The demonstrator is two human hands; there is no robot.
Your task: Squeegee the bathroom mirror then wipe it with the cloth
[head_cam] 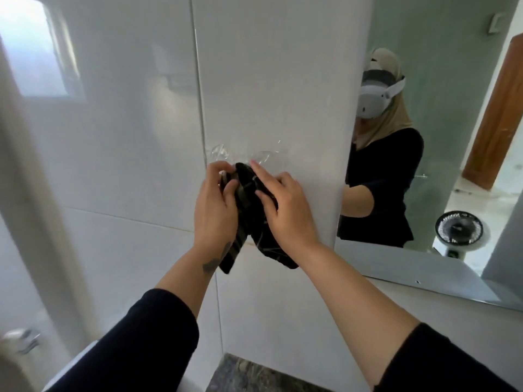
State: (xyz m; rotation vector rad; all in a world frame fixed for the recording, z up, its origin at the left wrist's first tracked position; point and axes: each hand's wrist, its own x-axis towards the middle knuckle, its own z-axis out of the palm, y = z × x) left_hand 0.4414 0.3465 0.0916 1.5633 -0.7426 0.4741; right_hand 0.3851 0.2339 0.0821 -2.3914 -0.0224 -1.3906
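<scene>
Both my hands hold a black cloth (249, 222) with thin pale lines against the white tiled wall. My left hand (216, 205) grips its upper left part. My right hand (285, 205) pinches the upper right part, forefinger stretched up. The cloth hangs down between my wrists. Just above it a clear plastic hook or holder (223, 152) is stuck on the wall. The bathroom mirror (441, 154) is at the right, past the wall's corner, and reflects a person in black with a headset. No squeegee is in view.
White wall tiles (127, 137) fill the left and middle. A dark stone counter (249, 374) lies below. The mirror reflects a small fan (458, 230) and a wooden door (501, 117). A chrome fitting (22, 339) sits at the lower left.
</scene>
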